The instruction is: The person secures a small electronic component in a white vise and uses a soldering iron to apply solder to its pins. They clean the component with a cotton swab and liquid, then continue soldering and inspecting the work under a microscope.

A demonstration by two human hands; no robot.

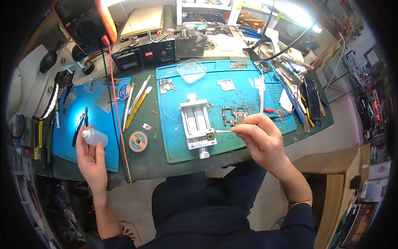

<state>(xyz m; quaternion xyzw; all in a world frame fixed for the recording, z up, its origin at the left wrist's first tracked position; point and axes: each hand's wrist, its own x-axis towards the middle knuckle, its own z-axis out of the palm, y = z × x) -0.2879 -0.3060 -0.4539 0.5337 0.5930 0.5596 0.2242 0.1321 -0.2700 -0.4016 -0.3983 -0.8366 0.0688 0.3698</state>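
Observation:
A small translucent squeeze bottle (97, 137) with a white cap rests in my left hand (92, 162), fingers curled round it, over the left side of the bench. Just beyond, black-handled pliers (78, 129) lie on the blue mat. My right hand (265, 139) pinches a thin white cotton swab (224, 131) between thumb and fingers. Its tip points left and meets or nearly meets a small dark square chip (210, 136) on a white screw clamp (195, 118). Behind the swab lies an irregular phone circuit board (235, 116).
An orange-labelled solder spool (138, 141) sits left of the main mat (176, 154). A clear plastic tray (191, 71) stands at its back. Red and black multimeter leads (115, 93) hang across the left side. Several tweezers and pens (304, 108) line the right edge.

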